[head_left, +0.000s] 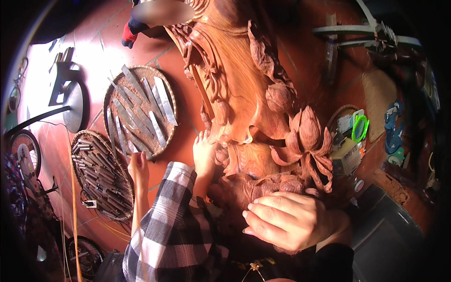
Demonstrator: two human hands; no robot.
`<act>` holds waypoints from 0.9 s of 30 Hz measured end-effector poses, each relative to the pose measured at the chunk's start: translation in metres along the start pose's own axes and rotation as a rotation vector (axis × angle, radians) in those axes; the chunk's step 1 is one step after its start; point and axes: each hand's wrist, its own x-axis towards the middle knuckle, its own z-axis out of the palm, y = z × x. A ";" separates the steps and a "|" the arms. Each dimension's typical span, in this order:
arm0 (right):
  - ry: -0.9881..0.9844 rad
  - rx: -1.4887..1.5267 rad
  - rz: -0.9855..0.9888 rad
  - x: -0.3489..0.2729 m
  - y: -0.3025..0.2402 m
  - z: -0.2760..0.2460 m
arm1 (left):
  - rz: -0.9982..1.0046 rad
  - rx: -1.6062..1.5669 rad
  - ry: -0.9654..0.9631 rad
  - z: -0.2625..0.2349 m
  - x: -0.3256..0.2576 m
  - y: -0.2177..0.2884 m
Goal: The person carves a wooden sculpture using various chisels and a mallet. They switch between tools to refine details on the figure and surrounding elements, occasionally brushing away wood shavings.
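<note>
Before me stands a large carved wooden sculpture (239,70), orange-brown, with a lotus bud and petals (307,136) low on its right. My right hand (286,218) rests on the carved base (256,188), its fingers bent and close together; anything beneath them is hidden. Black-and-white plaid cloth (164,221) fills the lower left. Past its right side, a bare foot (203,148) appears to touch the sculpture's edge. Another bare limb (138,169) ends beside the baskets; whether it is my left hand or a foot is unclear.
A round woven tray (174,94) holds several flat metal strips. Nearer, another basket (131,188) is full of dark carving tools. A person's red-and-dark sleeve (129,35) shows at the far side. Right are a green ring (360,128), a box (345,157) and a dark bin (385,230).
</note>
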 end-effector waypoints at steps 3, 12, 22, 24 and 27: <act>0.000 -0.021 -0.032 -0.001 0.002 0.002 | 0.000 -0.027 0.038 -0.003 -0.011 -0.012; 0.060 -0.023 -0.054 -0.009 0.004 0.005 | -0.050 -0.027 -0.006 -0.021 -0.024 0.011; 0.065 -0.015 -0.084 -0.007 0.006 0.004 | -0.045 -0.048 0.011 -0.016 -0.022 0.010; 0.041 0.011 -0.062 -0.007 0.005 0.002 | -0.051 -0.035 0.069 -0.026 -0.015 0.010; -0.034 -0.023 0.016 0.000 -0.003 -0.003 | -0.006 0.064 0.217 -0.005 0.011 0.009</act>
